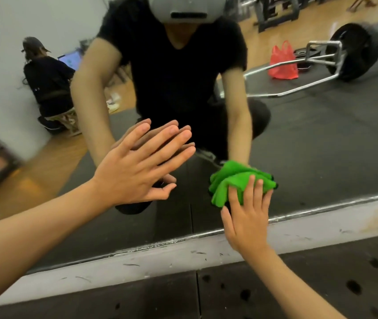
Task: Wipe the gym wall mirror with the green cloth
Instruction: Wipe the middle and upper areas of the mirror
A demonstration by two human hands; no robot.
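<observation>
The gym wall mirror (321, 143) fills most of the view and reaches down to a metal bottom edge. A bunched green cloth (231, 180) lies against the glass low down, right of centre. My right hand (248, 215) presses the cloth onto the mirror with straight, spread fingers. My left hand (142, 162) rests flat on the glass to the left of the cloth, fingers straight and together, meeting its own reflection.
A scuffed grey ledge (160, 256) runs under the mirror, with a dark rubber mat (275, 291) below it. The reflection shows me crouching, a seated person (47, 84) at a laptop, a loaded trap bar (335, 56) and a red plastic bag (283, 63).
</observation>
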